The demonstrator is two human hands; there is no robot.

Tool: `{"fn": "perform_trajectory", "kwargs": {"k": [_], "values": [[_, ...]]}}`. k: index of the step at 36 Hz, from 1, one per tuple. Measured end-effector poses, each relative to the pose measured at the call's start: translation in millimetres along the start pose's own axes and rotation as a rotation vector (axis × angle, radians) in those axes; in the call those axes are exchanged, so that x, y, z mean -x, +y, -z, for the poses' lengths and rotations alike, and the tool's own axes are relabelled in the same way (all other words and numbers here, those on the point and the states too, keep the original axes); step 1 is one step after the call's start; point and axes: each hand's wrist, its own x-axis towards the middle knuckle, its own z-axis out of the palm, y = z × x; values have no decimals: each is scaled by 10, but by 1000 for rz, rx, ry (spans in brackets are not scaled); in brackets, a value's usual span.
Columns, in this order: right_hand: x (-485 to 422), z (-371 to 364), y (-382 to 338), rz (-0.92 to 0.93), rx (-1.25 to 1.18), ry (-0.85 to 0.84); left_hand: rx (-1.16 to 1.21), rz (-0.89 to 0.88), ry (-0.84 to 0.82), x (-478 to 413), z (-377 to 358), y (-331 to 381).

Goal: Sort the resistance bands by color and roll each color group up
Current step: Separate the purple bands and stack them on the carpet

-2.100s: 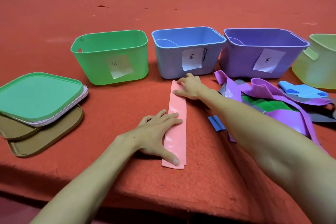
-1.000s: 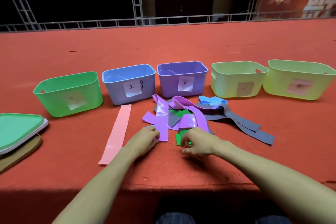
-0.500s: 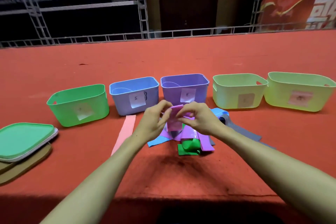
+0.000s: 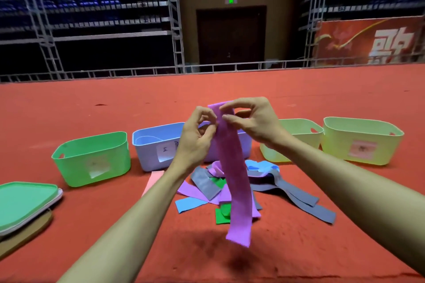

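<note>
Scaffolded bleachers and a dark doorway fill the hall behind a broad red-carpeted worktop (image 4: 92, 108). Five labelled plastic bins stand in a row across it: a green bin (image 4: 92, 158), a blue bin (image 4: 154, 147), a purple bin (image 4: 245, 147) mostly hidden behind the hands, and two yellow-green bins (image 4: 299, 130) (image 4: 361, 142). At the left edge a green lid (image 4: 23, 202) is stacked on a brown lid (image 4: 30, 230). In front of the middle bins lies a loose pile of bands (image 4: 204, 185) in grey, purple, blue and green, with a pink band (image 4: 153, 180) flat just to its left. A purple resistance band (image 4: 234, 179) is held up above that pile, hanging straight down with its lower end clear of the carpet. The left hand (image 4: 195, 138) and right hand (image 4: 253, 122) both grip its top end, their fingers (image 4: 232, 104) curled and pinched on the band's upper edge, one hand on either side.
</note>
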Motion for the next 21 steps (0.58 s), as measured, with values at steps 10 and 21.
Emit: {"fn": "perform_trajectory", "kwargs": {"k": [10, 21], "values": [[-178, 578, -153, -26, 31, 155, 91, 27, -330, 145, -461, 48], [-17, 1074, 58, -111, -19, 335, 40, 142, -413, 443, -1064, -197]]}}
